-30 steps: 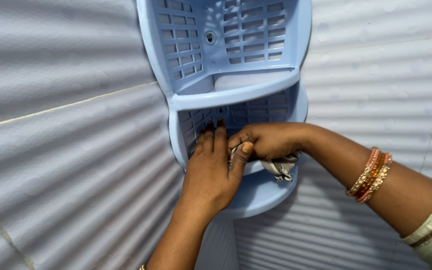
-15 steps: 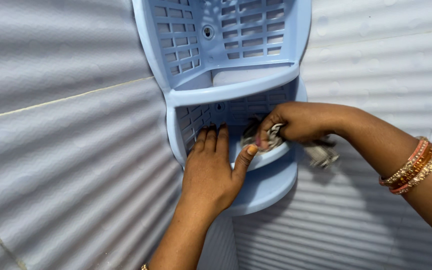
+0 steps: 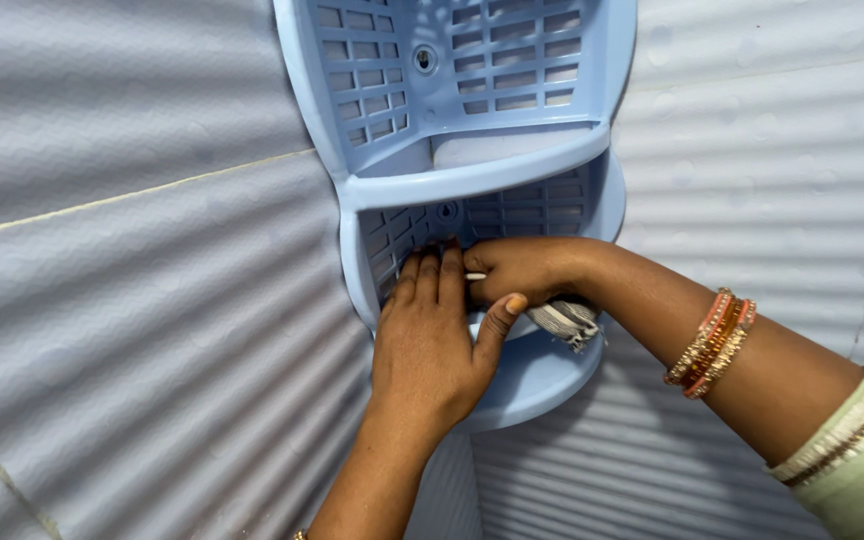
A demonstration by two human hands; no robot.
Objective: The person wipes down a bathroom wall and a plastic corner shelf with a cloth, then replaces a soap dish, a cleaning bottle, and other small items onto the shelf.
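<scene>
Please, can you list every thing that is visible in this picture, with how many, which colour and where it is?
corner shelf: one, light blue plastic with slotted walls and several tiers, fixed in the corner where the two walls meet, upper middle of the view.
wall tiles: many, pale grey with wavy ridges, on both walls, left and right of the shelf.
cloth: one, grey and white striped, on the middle tier, mostly under the right hand.
bangles: several, orange and gold, on the right wrist.
sleeve: one, pale green with a dark trim, lower right corner.
left hand: one, flat against the middle tier's left wall and rim.
right hand: one, closed on the cloth inside the middle tier.
</scene>
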